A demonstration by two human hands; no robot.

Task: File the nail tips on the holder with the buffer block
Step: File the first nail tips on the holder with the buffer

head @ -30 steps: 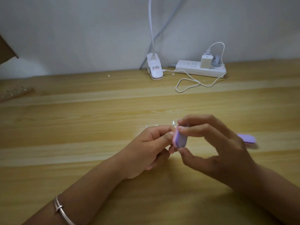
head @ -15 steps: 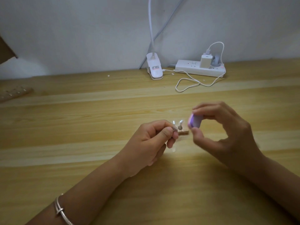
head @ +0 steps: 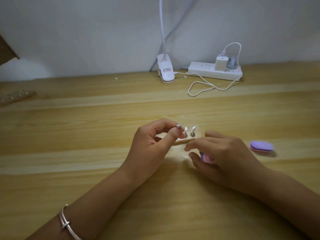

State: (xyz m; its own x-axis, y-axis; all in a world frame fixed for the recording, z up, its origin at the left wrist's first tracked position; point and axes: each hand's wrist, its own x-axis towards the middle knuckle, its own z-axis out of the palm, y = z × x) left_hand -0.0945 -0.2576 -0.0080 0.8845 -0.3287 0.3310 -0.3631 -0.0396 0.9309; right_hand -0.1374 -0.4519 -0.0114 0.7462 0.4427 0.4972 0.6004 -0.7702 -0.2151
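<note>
Pinching one clear nail tip (head: 178, 125) between thumb and forefinger of the left hand (head: 150, 144), atop the pale wooden peg holder (head: 199, 135) on the light wood table (head: 103, 153). Gripping the pink-and-purple buffer block (head: 206, 158) in the curled right hand (head: 225, 153), at 5 o'clock from the holder. Best to steady that tip, raise the block, and stroke lightly along its free edge.
</note>
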